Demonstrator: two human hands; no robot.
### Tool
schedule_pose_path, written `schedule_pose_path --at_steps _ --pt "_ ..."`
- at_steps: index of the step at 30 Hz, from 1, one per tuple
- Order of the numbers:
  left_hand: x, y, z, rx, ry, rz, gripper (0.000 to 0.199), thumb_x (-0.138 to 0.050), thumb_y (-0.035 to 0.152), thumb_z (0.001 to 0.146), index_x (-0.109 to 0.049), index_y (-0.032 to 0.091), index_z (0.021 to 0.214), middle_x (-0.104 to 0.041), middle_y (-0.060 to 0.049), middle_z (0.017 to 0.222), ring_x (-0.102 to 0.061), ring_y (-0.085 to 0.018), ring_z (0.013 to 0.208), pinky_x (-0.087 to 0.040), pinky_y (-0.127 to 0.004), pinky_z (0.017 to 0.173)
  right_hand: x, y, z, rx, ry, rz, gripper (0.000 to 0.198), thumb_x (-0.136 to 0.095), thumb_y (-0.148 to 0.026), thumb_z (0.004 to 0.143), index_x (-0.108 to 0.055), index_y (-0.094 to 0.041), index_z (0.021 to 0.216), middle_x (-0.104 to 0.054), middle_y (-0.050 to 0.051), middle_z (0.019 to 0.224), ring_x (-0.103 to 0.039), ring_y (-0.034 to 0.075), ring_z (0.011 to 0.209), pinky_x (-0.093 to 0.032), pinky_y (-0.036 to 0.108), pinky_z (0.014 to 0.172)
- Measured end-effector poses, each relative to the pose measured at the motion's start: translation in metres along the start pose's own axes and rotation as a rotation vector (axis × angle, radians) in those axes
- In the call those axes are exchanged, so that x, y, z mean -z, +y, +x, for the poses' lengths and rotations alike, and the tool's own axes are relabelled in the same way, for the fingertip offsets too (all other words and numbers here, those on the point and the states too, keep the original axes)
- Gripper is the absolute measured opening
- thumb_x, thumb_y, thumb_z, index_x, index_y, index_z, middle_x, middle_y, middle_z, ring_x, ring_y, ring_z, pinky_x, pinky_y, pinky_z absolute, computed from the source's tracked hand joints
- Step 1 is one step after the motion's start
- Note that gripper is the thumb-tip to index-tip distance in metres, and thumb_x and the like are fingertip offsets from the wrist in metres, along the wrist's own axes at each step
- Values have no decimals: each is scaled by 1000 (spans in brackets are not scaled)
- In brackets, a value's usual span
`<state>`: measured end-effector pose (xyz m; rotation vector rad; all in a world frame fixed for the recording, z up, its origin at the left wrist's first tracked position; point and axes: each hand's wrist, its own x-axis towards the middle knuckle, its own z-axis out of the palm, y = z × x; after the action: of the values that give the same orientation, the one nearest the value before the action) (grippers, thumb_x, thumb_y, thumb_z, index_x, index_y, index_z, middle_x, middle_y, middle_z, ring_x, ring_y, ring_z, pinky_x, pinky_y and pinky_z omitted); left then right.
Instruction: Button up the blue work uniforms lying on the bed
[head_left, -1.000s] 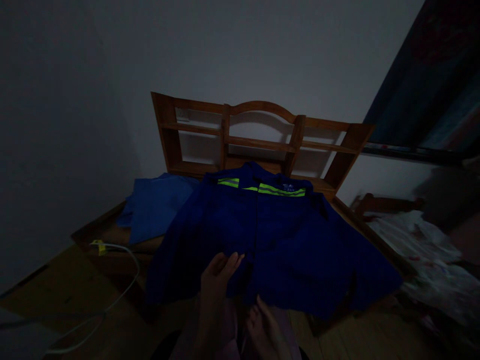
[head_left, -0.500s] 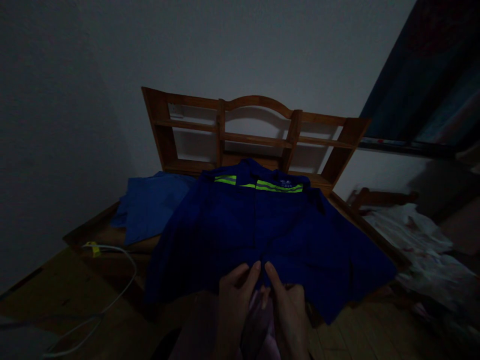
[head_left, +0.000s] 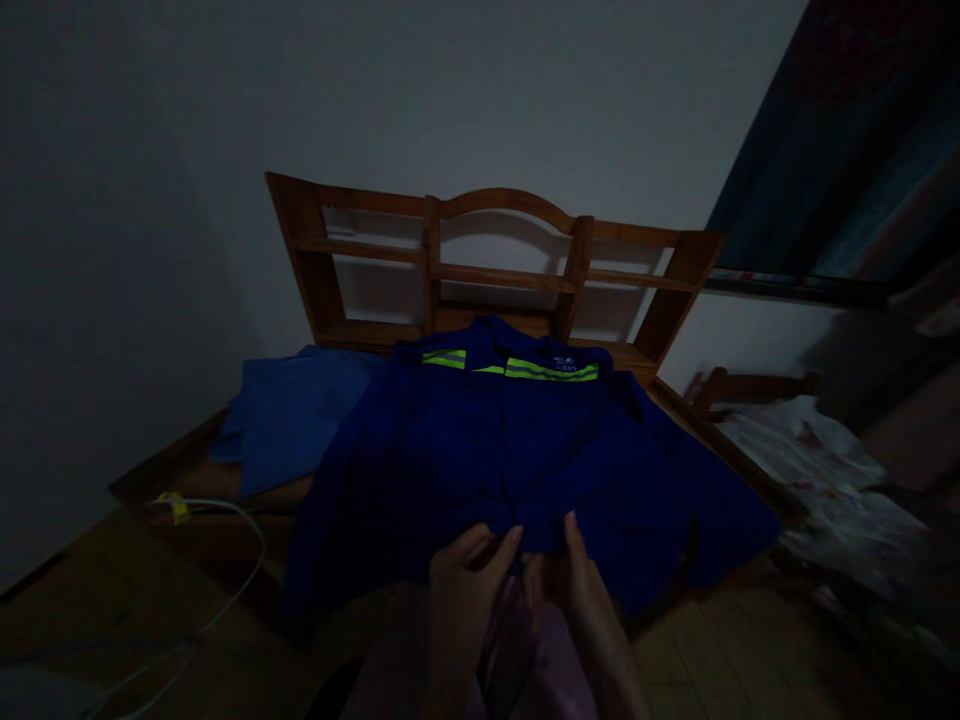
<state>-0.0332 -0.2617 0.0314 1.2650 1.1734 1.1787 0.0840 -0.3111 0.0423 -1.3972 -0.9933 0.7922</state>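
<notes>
A dark blue work jacket (head_left: 570,450) lies spread out front side up, its collar toward the back. Yellow-green reflective strips (head_left: 551,370) cross its chest, and a small white print sits above the right-hand strip. At the middle of the jacket's lower edge, my left hand (head_left: 465,590) pinches the hem between thumb and fingers. Just to the right, my right hand (head_left: 581,590) is at the same edge, thumb raised apart from its curled fingers. Dim light hides whether those fingers touch the cloth.
Under the jacket is a wooden desk (head_left: 202,470) with a shelf rack (head_left: 506,275) against the wall. Folded lighter blue cloth (head_left: 292,415) lies on its left. A white cable (head_left: 259,560) hangs off the left edge. White plastic bags (head_left: 810,450) are at the right.
My right thumb has lifted off the hem, and that hand has shifted right, away from the left. My left hand keeps its pinch. The view has moved slightly.
</notes>
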Motion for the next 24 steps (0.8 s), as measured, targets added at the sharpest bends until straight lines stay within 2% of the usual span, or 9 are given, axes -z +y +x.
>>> schedule_pose_path --at_steps 3,4,6,8,9,11,16,20,24 --pt "2 1 1 -13 9 -40 44 -65 46 70 -37 17 51 -31 6 53 -33 -7 52 -28 -17 50 20 -13 -18 -140 -294 -44 44 -51 -52 82 -68 -16 63 -57 1 41 -54 13 34 -40 21 37" --pt "2 2 1 -4 6 -57 44 -65 46 70 -38 17 50 -31 6 52 -33 -7 52 -28 -17 50 25 -18 -23 -123 -326 -78 42 -51 -49 83 -67 -16 61 -57 1 41 -54 13 35 -41 20 38" --pt "1 2 1 23 1 -91 42 -67 46 68 -42 17 50 -35 5 52 -35 -7 52 -29 -17 49 32 -27 -27 64 -224 -185 31 -55 -40 83 -67 -17 66 -63 2 53 -60 13 48 -47 21 49" --pt "0 2 -1 46 0 -122 38 -67 46 67 -49 16 52 -41 4 52 -40 -9 54 -32 -18 49 33 -30 -24 346 -39 -321 14 -59 -30 82 -69 -20 82 -68 4 75 -64 15 69 -51 23 66" --pt "-1 2 -1 52 2 -132 36 -68 46 67 -52 16 54 -44 4 53 -43 -9 55 -34 -18 50 31 -29 -21 456 9 -380 13 -60 -26 81 -69 -22 90 -67 4 85 -64 16 80 -51 25 73" --pt "-2 1 -2 69 4 -143 33 -67 45 68 -56 15 57 -48 2 56 -46 -10 57 -37 -18 52 26 -23 -14 578 8 -459 20 -58 -20 82 -67 -23 99 -64 5 97 -61 17 91 -50 27 81" --pt "-3 -6 -2 126 -9 -205 32 -67 42 70 -55 15 59 -48 2 58 -50 -11 61 -45 -21 61 12 -4 -7 672 -23 -532 25 -52 -13 84 -63 -22 105 -59 7 103 -58 17 96 -50 29 81" --pt "-3 -8 -2 126 9 -234 34 -68 41 69 -49 15 55 -44 4 55 -48 -11 60 -47 -21 63 10 4 -8 730 3 -584 33 -53 -9 83 -60 -23 111 -58 7 104 -57 17 96 -50 30 81" --pt "-4 -3 -4 113 8 -191 30 -67 39 71 -53 15 59 -48 4 59 -52 -11 64 -46 -20 65 8 9 -9 745 52 -590 39 -54 -7 82 -58 -25 117 -57 6 105 -57 15 96 -50 27 80"
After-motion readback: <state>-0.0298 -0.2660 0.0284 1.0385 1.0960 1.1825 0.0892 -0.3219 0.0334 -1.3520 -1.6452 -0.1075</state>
